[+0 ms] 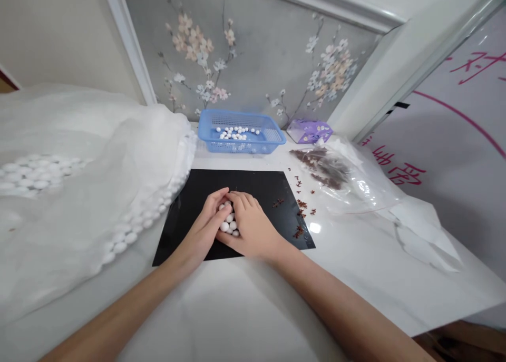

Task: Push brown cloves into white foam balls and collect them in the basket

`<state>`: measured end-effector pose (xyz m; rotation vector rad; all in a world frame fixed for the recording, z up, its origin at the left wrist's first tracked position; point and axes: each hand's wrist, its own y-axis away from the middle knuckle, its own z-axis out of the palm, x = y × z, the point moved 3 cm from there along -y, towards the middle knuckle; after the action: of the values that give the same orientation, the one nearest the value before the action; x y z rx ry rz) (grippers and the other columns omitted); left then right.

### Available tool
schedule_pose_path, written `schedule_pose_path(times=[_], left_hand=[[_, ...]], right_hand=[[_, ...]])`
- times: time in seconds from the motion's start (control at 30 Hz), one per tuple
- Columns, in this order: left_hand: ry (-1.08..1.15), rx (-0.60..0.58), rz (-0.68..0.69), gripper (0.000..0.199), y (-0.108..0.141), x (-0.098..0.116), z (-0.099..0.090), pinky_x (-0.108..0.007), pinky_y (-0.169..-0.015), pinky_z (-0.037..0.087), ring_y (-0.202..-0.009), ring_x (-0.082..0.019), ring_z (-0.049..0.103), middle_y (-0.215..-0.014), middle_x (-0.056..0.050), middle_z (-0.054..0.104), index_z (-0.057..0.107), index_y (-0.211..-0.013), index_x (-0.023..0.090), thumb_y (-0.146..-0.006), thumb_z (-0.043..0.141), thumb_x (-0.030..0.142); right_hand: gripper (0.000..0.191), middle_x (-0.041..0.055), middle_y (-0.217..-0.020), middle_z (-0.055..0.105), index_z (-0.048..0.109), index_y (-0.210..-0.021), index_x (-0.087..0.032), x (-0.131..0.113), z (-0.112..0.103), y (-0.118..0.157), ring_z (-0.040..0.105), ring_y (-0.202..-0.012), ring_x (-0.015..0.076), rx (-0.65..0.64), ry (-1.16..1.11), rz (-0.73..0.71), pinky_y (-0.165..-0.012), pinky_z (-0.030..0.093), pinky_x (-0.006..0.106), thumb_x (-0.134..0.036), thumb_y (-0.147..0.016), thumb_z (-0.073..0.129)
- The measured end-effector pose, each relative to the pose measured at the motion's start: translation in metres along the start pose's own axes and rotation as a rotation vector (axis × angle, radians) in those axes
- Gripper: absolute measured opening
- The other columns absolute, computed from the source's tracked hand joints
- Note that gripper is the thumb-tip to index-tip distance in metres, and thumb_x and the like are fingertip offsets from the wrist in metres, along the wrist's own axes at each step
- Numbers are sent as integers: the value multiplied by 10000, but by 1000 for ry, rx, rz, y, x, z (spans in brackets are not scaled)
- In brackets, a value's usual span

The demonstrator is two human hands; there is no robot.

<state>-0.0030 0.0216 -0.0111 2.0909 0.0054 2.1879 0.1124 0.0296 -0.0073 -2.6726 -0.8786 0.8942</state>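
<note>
Several white balls [229,225] lie in a cluster on the black mat [245,182], cupped between my two hands. My left hand [205,226] curves round their left side, its thumb over the top of them. On the right side my right hand [253,222] wraps round the same balls, and the fingertips of both hands meet at the far side. Small brown star-shaped pieces [299,231] lie on the mat's right edge and on the table beside it. The balls under the fingers are hidden.
A blue basket [241,147] with white balls stands behind the mat. A big white sack [90,204] of white balls fills the left. At the right are a purple packet [310,131], a clear bag [348,180] of brown pieces and a crumpled white sheet [422,227].
</note>
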Motion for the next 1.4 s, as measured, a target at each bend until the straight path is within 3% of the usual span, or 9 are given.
schedule_pose_path(times=[0.23,0.37,0.47,0.6,0.87,1.13,1.4], left_hand=[[13,111,-13,359,-1,1,-1,-295,-1056,314,-1291,-194,378,-1343,-15,504,552,-1166,250,-815,521,320],[14,241,65,304,0,-2,-2,-343,-1043,331,-1204,-225,481,-1218,-55,606,634,-1059,214,-788,552,325],[30,384,122,303,-2,-4,-1,-366,-1021,352,-1154,-233,519,-1203,-84,607,641,-1041,190,-801,522,332],[37,498,189,337,-7,-2,6,-355,-959,403,-1071,-213,563,-1131,-91,625,624,-1040,175,-848,386,318],[111,557,223,234,-18,-8,13,-310,-832,447,-930,-192,596,-1023,-75,640,628,-933,184,-794,463,275],[197,440,218,156,-23,-2,16,-274,-826,436,-898,-167,594,-926,-35,651,648,-849,189,-748,531,210],[362,467,121,105,-31,-1,10,-267,-761,458,-790,-126,589,-819,-14,631,635,-797,152,-793,532,171]], right_hand=[[534,161,-1225,484,411,-1242,-99,-4,-1,-1,398,-1145,283,-1,4,7,-969,325,453,-323,-771,526],[499,140,-1159,519,471,-1172,-118,-10,4,-7,438,-1092,263,73,-179,33,-967,343,437,-248,-702,579],[406,89,-1040,579,548,-1059,-163,-11,14,-17,502,-992,228,214,-498,193,-902,398,391,-148,-653,561],[317,70,-952,600,577,-968,-176,-11,27,-26,540,-901,205,403,-663,382,-858,416,391,-122,-669,485],[202,49,-984,645,632,-802,-175,-11,26,-27,571,-932,180,603,-1019,517,-876,432,324,-176,-668,481],[198,37,-792,678,657,-757,-145,-12,18,-28,613,-789,170,726,-1371,662,-747,469,273,-266,-670,526],[159,16,-722,650,618,-706,-158,-10,24,-34,609,-722,152,850,-1508,737,-705,486,263,-266,-627,531]])
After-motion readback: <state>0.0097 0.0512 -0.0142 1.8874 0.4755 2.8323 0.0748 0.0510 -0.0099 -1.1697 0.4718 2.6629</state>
